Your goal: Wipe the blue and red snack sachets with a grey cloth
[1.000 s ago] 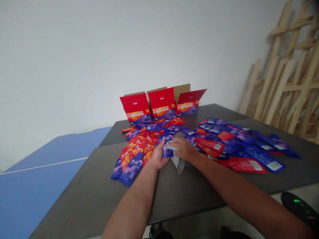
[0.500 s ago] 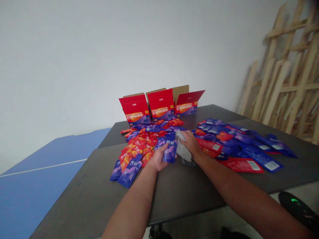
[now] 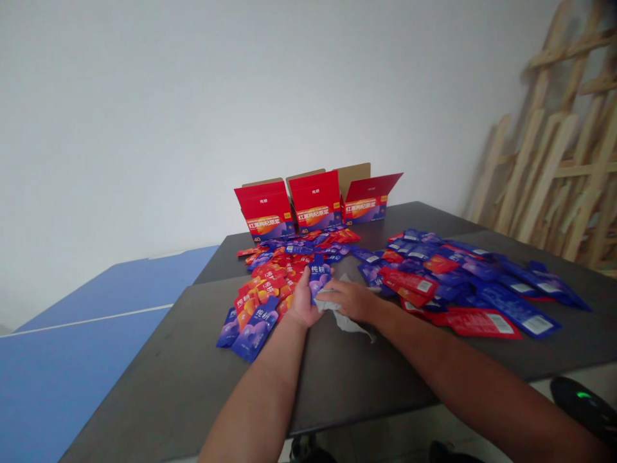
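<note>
My left hand (image 3: 304, 301) is closed on a blue-purple pouch (image 3: 319, 275), held with its printed front facing up above the table. In my right hand (image 3: 354, 299) is a grey-white cloth (image 3: 348, 323), pressed against the pouch's lower right part, with a loose end hanging down. Fingers and cloth hide that part of the pouch. Just left of my left hand lies a spread of red-orange pouches (image 3: 270, 285), with blue pouches (image 3: 255, 329) at its near end. Right of my right hand is a heap of blue pouches (image 3: 456, 265) mixed with red pouches (image 3: 409, 281).
Three red boxes with raised flaps stand at the back of the dark table (image 3: 366, 386): a left box (image 3: 270, 215), a middle box (image 3: 315, 206) and a right box (image 3: 369, 202). A blue table (image 3: 96, 360) adjoins on the left. Wooden frames (image 3: 559, 173) lean on the wall at right.
My right hand has moved left with the cloth, from beside the pouch onto its face. The pouch in my left hand has shifted slightly left. The view has turned a little.
</note>
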A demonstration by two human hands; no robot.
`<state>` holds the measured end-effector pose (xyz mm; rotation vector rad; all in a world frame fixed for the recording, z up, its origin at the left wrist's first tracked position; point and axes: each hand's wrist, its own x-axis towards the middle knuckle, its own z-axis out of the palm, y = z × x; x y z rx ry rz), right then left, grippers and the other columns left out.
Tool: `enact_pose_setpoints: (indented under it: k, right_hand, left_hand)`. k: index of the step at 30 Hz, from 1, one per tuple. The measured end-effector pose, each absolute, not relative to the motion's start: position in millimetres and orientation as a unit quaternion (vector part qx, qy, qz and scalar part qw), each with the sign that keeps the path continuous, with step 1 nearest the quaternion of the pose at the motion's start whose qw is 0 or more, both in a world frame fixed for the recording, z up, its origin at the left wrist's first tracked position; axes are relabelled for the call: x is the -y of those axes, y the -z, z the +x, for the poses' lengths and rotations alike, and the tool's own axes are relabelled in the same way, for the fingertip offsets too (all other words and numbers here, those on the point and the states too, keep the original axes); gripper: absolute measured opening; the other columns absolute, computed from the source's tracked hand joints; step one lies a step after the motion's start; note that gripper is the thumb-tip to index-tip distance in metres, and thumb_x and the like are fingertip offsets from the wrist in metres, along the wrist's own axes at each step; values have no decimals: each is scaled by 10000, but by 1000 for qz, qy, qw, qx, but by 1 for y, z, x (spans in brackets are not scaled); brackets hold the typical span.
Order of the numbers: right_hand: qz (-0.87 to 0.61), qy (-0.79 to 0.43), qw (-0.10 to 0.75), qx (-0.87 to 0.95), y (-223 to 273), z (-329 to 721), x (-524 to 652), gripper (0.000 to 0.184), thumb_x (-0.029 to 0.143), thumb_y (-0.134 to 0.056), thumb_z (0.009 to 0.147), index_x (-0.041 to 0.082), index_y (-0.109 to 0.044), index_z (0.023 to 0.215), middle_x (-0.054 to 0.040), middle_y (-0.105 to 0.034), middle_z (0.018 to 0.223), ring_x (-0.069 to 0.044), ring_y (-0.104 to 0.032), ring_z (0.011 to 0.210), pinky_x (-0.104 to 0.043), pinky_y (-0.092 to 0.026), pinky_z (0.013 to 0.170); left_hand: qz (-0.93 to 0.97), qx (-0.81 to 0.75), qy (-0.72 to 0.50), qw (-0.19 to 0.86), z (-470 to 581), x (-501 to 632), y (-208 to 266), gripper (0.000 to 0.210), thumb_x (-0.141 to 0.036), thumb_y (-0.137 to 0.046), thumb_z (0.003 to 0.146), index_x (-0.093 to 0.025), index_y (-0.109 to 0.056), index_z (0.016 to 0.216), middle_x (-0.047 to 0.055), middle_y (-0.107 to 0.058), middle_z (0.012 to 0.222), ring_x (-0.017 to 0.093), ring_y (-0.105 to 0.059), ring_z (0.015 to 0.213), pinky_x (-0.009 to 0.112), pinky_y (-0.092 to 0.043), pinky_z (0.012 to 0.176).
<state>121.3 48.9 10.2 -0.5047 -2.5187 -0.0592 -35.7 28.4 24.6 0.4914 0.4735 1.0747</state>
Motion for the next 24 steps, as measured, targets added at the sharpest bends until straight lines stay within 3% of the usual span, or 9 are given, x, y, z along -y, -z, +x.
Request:
enact_pose_setpoints:
  k: [9, 14, 20, 24]
  right_hand:
    - [-318, -74, 396, 858, -6, 128, -63, 390, 278, -569, 847, 223, -568, 1233, -73, -566, 1086, -194, -576, 967, -302, -501, 816]
    - [-380, -96, 473, 790, -10, 135, -73, 343, 288, -563, 846, 204, -608, 1176, -87, -578, 1048, -209, -567, 959, -324, -492, 843]
    - [-457, -97, 498, 731, -14, 146, -85, 298, 326, -574, 815, 178, -648, 1062, -82, -616, 943, -223, -571, 887, -331, -483, 803]
    - [-398, -93, 498, 765, -14, 144, -79, 306, 339, -562, 835, 201, -630, 1101, -77, -608, 991, -218, -572, 926, -335, -485, 819]
  left_hand:
    - [242, -273, -451, 814, -22, -23, -19, 472, -540, -493, 852, -132, -636, 1043, 91, -697, 811, 206, -675, 776, 308, -523, 727]
    - [264, -312, -468, 784, -22, -22, -17, 402, -484, -558, 837, -150, -623, 1051, 76, -693, 822, 183, -667, 711, 272, -525, 635]
    - [269, -306, -459, 789, -27, -22, -20, 468, -513, -564, 822, -130, -615, 1087, 96, -687, 849, 197, -655, 693, 301, -523, 593]
    - [232, -235, -498, 802, -33, -25, -24, 448, -523, -546, 827, -140, -621, 1049, 87, -682, 851, 178, -641, 691, 262, -481, 537]
